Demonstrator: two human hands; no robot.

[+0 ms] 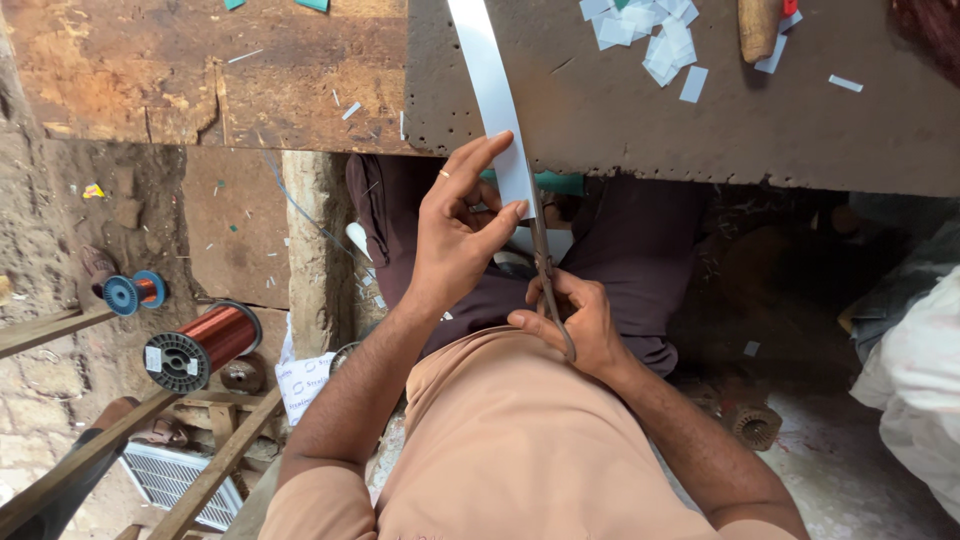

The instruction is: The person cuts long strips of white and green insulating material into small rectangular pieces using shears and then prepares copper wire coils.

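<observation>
At the far left, a small blue-flanged spool (135,292) of copper wire lies on a wooden rail, and just right of it, lower down, a larger copper wire spool (203,346) with black flanges carries a small white label on its near flange. Right of that spool, a white printed paper sheet (305,385) hangs near a wooden post.

The left hand (458,228) reaches up from a bent forearm, its wrist raised towards the bench edge. Thumb and forefinger are pinched on the lower end of a long white paper strip (495,95), the other fingers curled loosely beneath; a ring shows on one finger. The strip runs from the pinch up and slightly left across the dark workbench (700,140).

The right hand (575,322) sits lower, close to the body, its fingers closed through the handles of metal scissors (545,265). The blades point upward and meet the strip just beside the left thumb.

Farther right on the bench top lies a scatter of small white paper cut pieces (655,35), and beside it a wooden handle (758,25).
</observation>
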